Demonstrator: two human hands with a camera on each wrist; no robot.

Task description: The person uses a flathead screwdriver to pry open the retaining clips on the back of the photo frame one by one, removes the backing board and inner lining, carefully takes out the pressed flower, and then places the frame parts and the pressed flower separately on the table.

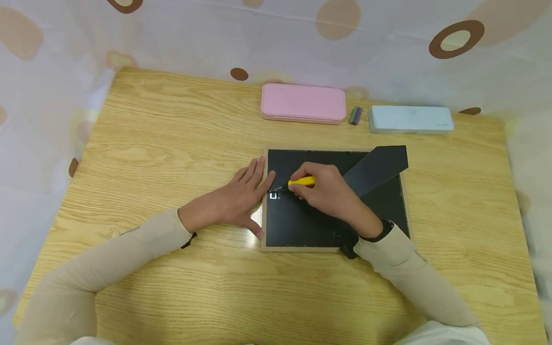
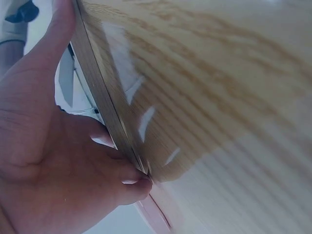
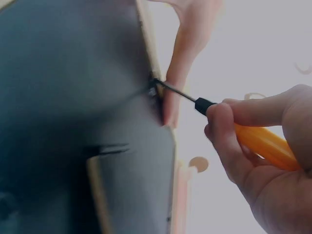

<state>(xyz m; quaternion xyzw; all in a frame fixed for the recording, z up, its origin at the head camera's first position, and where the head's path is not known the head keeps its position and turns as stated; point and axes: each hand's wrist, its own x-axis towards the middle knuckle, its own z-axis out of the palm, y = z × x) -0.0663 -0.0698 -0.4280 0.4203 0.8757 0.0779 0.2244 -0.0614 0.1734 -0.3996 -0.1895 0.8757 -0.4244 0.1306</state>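
Observation:
A picture frame (image 1: 302, 220) lies face down, its black backing up inside a pale wooden rim. My right hand (image 1: 327, 191) pinches the yellow handle of a screwdriver (image 1: 304, 181) between thumb and fingers. The screwdriver's thin shaft points left, its tip at the frame's left edge beside a small shiny metal hanger (image 1: 273, 195). Fingers spread, my left hand (image 1: 239, 201) rests along the left rim, with one finger reaching onto the backing near the tip. In the left wrist view, the fingertips of the left hand (image 2: 63, 165) press along the rim's side.
A black easel stand (image 1: 379, 167) sticks out from the backing toward the upper right, past the rim. Behind the frame, a pink case (image 1: 303, 103), a small striped block (image 1: 355, 115) and a pale blue case (image 1: 411, 119) line the back of the wooden table (image 1: 172, 129).

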